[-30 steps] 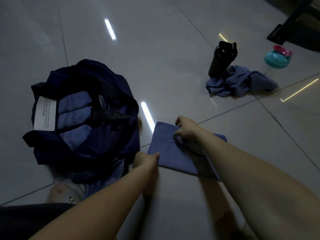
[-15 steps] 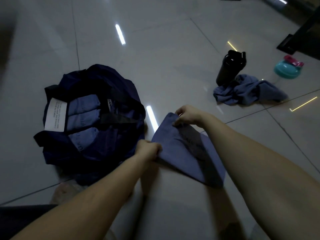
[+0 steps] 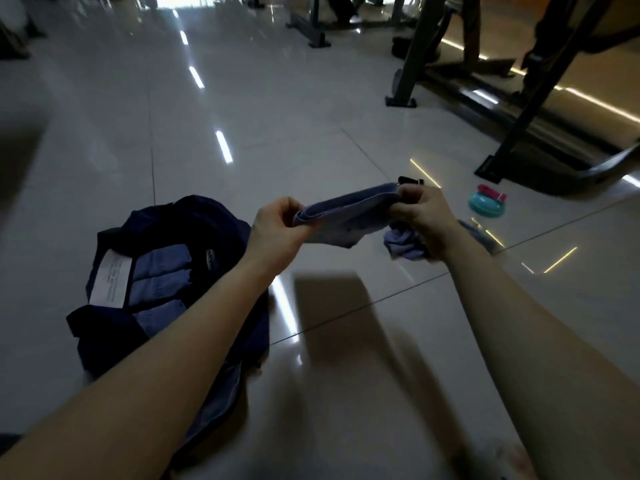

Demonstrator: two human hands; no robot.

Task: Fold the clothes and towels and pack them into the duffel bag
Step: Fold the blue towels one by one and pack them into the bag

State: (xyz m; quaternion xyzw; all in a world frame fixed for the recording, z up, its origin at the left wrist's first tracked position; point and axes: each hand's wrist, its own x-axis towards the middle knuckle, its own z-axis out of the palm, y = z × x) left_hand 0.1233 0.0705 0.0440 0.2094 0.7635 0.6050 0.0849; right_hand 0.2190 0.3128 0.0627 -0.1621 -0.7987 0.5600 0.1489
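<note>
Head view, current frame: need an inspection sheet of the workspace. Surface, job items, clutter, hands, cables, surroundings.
Surface: glossy tiled floor, streaked with light reflections.
Job's things: folded towel held in the air between both hands. Duffel bag open on the floor at left, with three folded pieces and a white label inside. Crumpled cloth on the floor behind the right hand, not folded.
Clutter: teal container with a pink part, on the floor at right. Black bottle, mostly hidden behind the right hand.
Grippers: left hand pinches the towel's left end; right hand grips its right end.
Cables: nothing seen.
Surroundings: dark metal frame legs, upper right.
</note>
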